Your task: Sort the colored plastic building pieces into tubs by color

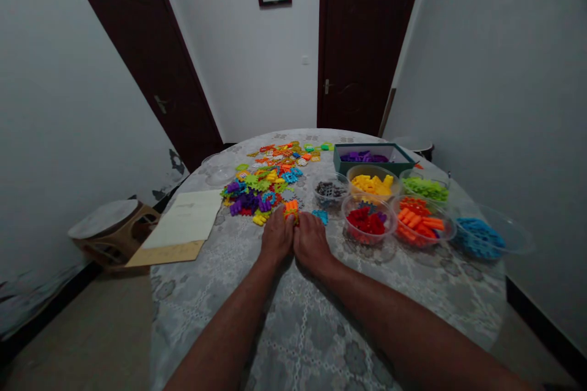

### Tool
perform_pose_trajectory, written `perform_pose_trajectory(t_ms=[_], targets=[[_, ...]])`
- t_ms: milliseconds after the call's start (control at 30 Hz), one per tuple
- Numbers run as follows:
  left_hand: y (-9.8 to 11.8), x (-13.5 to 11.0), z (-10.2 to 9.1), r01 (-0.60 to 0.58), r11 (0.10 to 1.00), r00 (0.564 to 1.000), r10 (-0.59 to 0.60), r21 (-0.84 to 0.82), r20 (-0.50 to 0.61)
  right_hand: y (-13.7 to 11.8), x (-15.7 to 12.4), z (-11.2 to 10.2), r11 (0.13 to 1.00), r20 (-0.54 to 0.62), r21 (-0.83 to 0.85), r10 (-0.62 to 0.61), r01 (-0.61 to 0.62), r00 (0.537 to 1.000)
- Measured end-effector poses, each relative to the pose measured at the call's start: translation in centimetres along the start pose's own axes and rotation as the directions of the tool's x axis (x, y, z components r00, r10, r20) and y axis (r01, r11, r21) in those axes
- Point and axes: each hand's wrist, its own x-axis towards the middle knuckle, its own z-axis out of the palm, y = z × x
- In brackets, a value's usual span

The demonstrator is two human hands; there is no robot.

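Note:
My left hand and my right hand meet at the middle of the table, fingers closed from both sides around a small orange and yellow plastic building piece. Its lower part is hidden by my fingers. Just beyond and to the left lies a loose heap of colourful plastic building pieces, with purple, green, yellow and blue among them. A blue gear-shaped piece lies flat beside my right fingertips.
Clear tubs hold red, orange, yellow, green, grey and blue pieces. Behind them stands a dark green box with purple pieces. Paper sheets lie at the left edge; a stool stands beyond.

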Motion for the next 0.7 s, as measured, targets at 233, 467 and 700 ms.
perform_pose_trajectory(t_ms=[233,467,700], targets=[[2.1,0.4,-1.0,0.226,0.954,0.968,-0.242,-0.198,-0.062,-0.1,1.3,0.6,0.966,-0.008,0.254,0.052,-0.048,0.999],[3.8,0.6,-0.5,0.398,0.892,0.897,-0.428,-0.212,-0.116,0.2,1.3,0.0,0.891,-0.055,0.448,0.116,-0.079,0.992],[4.5,0.8,0.0,0.434,0.892,0.887,-0.448,-0.129,-0.109,-0.3,1.5,-0.2,0.836,-0.056,0.526,0.217,-0.156,0.975]])
